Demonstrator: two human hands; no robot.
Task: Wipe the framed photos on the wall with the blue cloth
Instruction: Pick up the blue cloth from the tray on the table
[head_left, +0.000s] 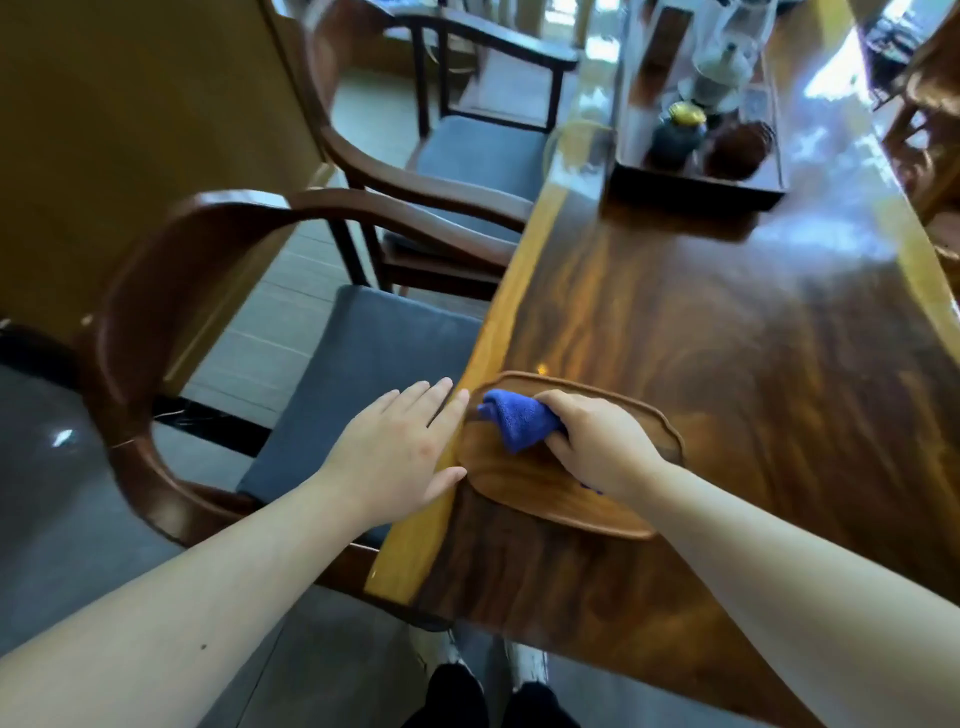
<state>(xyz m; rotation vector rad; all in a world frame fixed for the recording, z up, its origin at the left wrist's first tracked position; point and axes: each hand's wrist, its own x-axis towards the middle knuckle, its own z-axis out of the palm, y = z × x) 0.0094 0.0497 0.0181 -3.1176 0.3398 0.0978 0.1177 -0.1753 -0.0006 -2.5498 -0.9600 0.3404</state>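
Note:
The blue cloth (517, 420) is bunched up over a shallow wooden tray (519, 483) near the table's front left edge. My right hand (597, 444) is closed around the cloth, and one end of it sticks out to the left of my fingers. My left hand (402, 447) lies flat with fingers spread, its fingertips touching the tray's left rim at the table edge. No framed photos or wall pictures are in view.
The long glossy wooden table (727, 332) runs away from me. A dark tray (696, 184) with tea ware stands at its far end. Two wooden armchairs with grey cushions (363, 374) (483, 150) stand to the left. A yellow-brown wall (130, 130) lies further left.

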